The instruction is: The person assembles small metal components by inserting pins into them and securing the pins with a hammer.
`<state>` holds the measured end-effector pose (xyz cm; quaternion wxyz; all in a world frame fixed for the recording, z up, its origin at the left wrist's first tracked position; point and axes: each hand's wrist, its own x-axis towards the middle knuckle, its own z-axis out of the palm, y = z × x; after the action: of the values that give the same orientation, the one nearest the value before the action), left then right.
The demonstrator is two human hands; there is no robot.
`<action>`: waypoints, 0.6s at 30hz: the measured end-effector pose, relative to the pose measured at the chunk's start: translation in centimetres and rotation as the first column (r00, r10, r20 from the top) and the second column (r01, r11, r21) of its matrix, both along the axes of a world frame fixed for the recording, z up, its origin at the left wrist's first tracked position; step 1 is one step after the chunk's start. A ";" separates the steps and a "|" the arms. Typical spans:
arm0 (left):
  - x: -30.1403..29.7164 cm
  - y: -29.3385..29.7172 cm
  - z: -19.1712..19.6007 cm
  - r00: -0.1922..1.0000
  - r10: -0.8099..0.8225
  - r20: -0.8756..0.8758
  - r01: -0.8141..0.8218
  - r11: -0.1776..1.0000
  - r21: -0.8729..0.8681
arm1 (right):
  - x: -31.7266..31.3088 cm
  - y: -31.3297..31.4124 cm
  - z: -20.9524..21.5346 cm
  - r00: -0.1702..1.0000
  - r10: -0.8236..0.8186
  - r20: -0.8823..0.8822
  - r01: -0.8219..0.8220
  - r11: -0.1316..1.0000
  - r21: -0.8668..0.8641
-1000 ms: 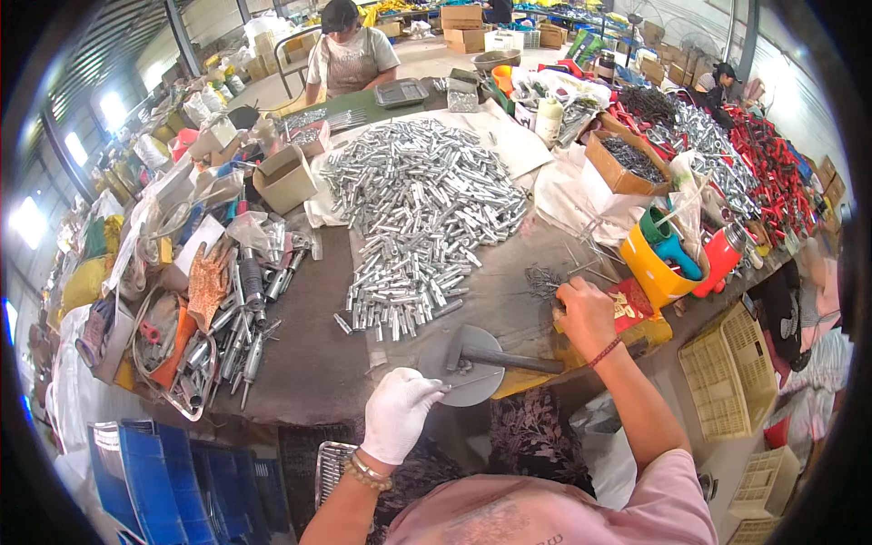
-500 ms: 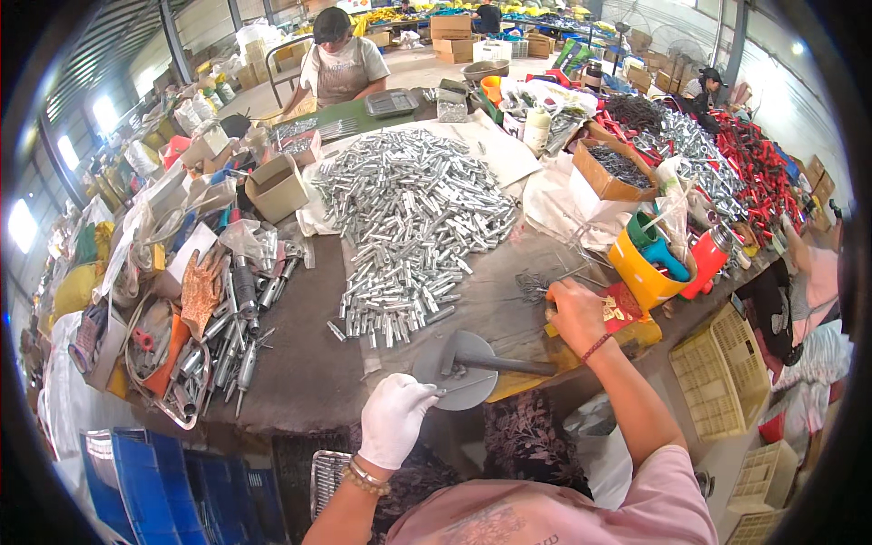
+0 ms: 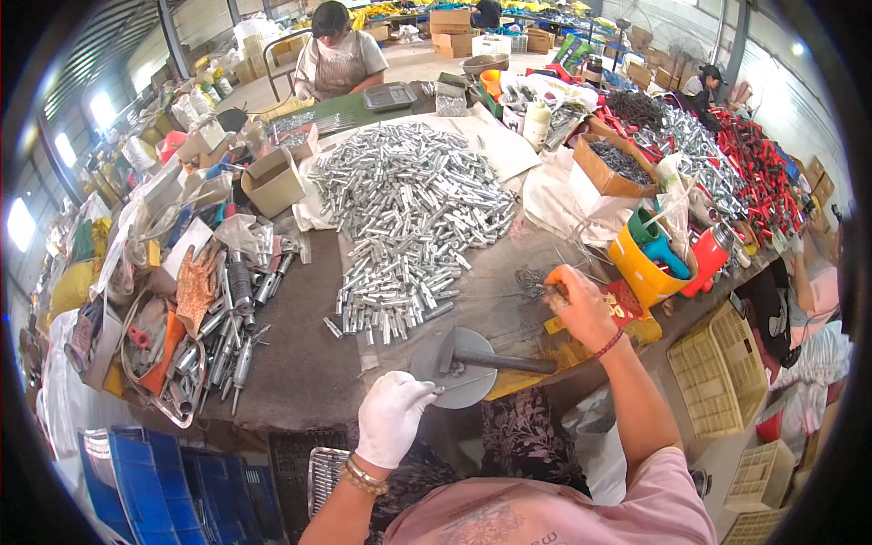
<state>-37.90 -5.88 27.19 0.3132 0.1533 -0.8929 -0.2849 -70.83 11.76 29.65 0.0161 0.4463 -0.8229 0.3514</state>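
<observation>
My left hand (image 3: 394, 416), in a white glove, pinches a thin metal rod (image 3: 447, 390) at the near table edge. The rod reaches over a round grey disc (image 3: 474, 392) that has a thick dark bar (image 3: 505, 361) lying across it. Small dark bits sit on the disc beside the bar. My bare right hand (image 3: 579, 307) is at a little heap of dark wire-like pieces (image 3: 530, 281). Its thumb and fingers are pinched together on something small and dark, too small to name. A large heap of silver metal tubes (image 3: 409, 218) lies beyond both hands.
Tools and an orange glove (image 3: 195, 289) crowd the table's left. On the right stand a yellow container (image 3: 641, 272), a red bottle (image 3: 708, 259) and a cardboard box (image 3: 607, 163). A yellowish crate (image 3: 718, 372) is at lower right. Across the table sits another person (image 3: 338, 64).
My right fingers have risen slightly from the wire heap and drawn together. My left hand keeps its hold on the rod. The person opposite has shifted their arms.
</observation>
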 end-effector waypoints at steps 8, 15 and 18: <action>-0.6 -0.6 0.0 1.000 0.005 -0.025 -0.008 0.993 -0.115 | 10.8 -4.8 4.0 0.867 0.495 -0.055 -0.494 0.869 0.020; -0.7 -0.4 -0.6 0.993 0.063 0.095 -0.057 0.996 -0.062 | 14.9 -7.2 1.7 0.778 0.604 0.172 -0.588 0.797 -0.142; -0.2 -0.4 -0.2 0.997 0.057 0.053 -0.055 0.998 -0.034 | 14.5 -6.6 2.1 0.751 0.525 0.401 -0.484 0.850 -0.207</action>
<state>-38.08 -6.28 26.94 0.2994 0.1809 -0.9008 -0.2571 -56.32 5.16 31.79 -0.2470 0.5584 -0.6363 0.4714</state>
